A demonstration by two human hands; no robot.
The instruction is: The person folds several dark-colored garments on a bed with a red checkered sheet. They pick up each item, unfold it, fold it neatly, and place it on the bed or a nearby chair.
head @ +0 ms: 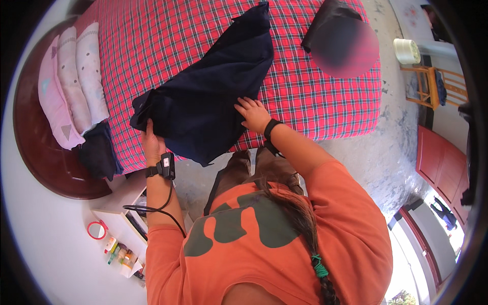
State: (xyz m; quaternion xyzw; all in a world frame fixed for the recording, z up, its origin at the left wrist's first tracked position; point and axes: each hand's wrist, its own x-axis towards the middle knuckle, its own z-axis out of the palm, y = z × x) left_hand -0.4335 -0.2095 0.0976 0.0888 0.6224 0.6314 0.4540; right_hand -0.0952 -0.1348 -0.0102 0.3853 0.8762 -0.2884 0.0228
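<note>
A dark navy cloth garment (213, 87) lies spread on a bed with a red plaid sheet (328, 95), one corner hanging over the near edge. My left hand (153, 143) is at the garment's left end, thumb on top and the fingers hidden beneath the fabric. On the garment's right edge rests my right hand (254, 113), fingers spread and nothing gripped. Both wrists wear black bands, the left one with a small device and a cable.
Pillows (87, 72) and a dark folded cloth (99, 150) lie by the brown headboard (32, 126). A black item (328, 19) sits at the bed's far right, partly blurred. A cabinet (118, 221) with small bottles stands at lower left, a wooden chair (431, 87) at right.
</note>
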